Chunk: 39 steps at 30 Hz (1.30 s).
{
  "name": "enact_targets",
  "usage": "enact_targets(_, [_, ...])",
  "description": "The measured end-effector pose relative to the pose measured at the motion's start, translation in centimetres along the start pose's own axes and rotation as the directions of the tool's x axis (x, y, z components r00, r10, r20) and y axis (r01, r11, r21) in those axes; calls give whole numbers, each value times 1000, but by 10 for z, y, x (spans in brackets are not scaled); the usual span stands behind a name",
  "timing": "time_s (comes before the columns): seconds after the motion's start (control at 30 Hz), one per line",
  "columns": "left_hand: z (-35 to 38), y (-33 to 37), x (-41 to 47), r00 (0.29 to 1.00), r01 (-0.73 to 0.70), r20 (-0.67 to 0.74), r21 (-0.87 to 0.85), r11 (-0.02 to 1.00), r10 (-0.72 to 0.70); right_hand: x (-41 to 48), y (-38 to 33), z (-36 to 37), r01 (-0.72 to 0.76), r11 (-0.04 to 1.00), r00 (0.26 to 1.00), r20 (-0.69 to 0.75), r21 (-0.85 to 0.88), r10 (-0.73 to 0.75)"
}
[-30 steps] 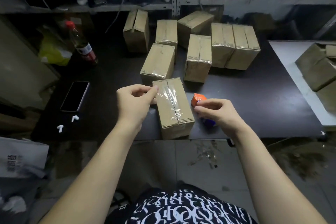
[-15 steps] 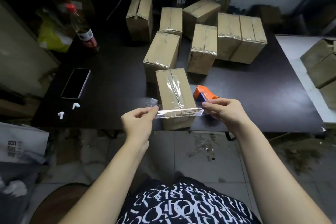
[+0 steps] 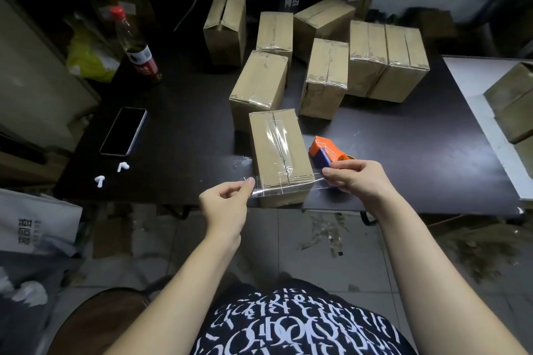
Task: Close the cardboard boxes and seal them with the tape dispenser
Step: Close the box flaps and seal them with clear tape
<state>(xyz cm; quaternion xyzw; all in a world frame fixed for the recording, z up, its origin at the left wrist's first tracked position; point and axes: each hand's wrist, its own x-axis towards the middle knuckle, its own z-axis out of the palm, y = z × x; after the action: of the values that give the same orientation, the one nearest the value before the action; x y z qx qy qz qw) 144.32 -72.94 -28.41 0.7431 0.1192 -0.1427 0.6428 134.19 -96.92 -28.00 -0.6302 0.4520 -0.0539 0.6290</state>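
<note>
The left hand (image 3: 227, 204) pinches one end of a clear tape strip (image 3: 284, 189) stretched over the near end of the cardboard box (image 3: 278, 150) at the table (image 3: 187, 124) edge; the right hand (image 3: 356, 181) pinches the other end, beside the orange tape dispenser (image 3: 324, 151).

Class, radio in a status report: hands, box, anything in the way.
Left hand, right hand each pinch an end of the tape strip. Strip stretched over near end of front box. Tape dispenser beside box, not obstructing.

Part-hidden behind right hand (image 3: 357, 181): tape dispenser (image 3: 324, 150); bottle (image 3: 135, 46) label unreadable.
</note>
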Motion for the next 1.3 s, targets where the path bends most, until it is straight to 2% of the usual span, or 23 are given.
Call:
enact_targets(0.37, [1, -8, 6, 998, 64, -6, 1, 998, -64, 12, 16, 1, -20, 1000, 1000, 7, 20, 20])
enact_targets(0.6, [4, -20, 11, 984, 179, 24, -32, 983, -178, 7, 23, 13, -48, 990, 995, 95, 130, 36])
enact_targets(0.8, [13, -27, 5, 971, 213, 113, -32, 977, -208, 9, 34, 28, -135, 958, 981, 169, 251, 94])
enact_targets(0.9, [14, -28, 5, 985, 108, 128, 47, 993, -113, 9, 39, 29, -101, 965, 985, 164, 240, 63])
enact_targets(0.97, [16, -31, 6, 987, 0, 158, 179, 984, -29, 8, 41, 32, -77, 967, 988, 148, 243, 41])
enact_targets(1.03, [21, -36, 6, 974, -61, 228, 323, 944, -15, 6, 46, 37, -58, 963, 993, 115, 265, 28])
enact_targets(1.1, [25, -41, 7, 957, -32, 274, 416, 909, -92, 5, 47, 40, 7, 967, 998, 53, 253, -21])
enact_targets(1.13, [27, -42, 8, 949, 18, 280, 407, 913, -144, 5, 48, 40, 50, 970, 998, 26, 238, -58])
enact_targets(1.2, [27, -41, 12, 928, 138, 287, 324, 936, -236, 5, 50, 39, 121, 972, 992, 1, 202, -123])
enact_targets(1.3, [28, -45, 21, 923, 174, 299, 234, 956, -241, 3, 54, 38, 164, 977, 985, 31, 138, -170])
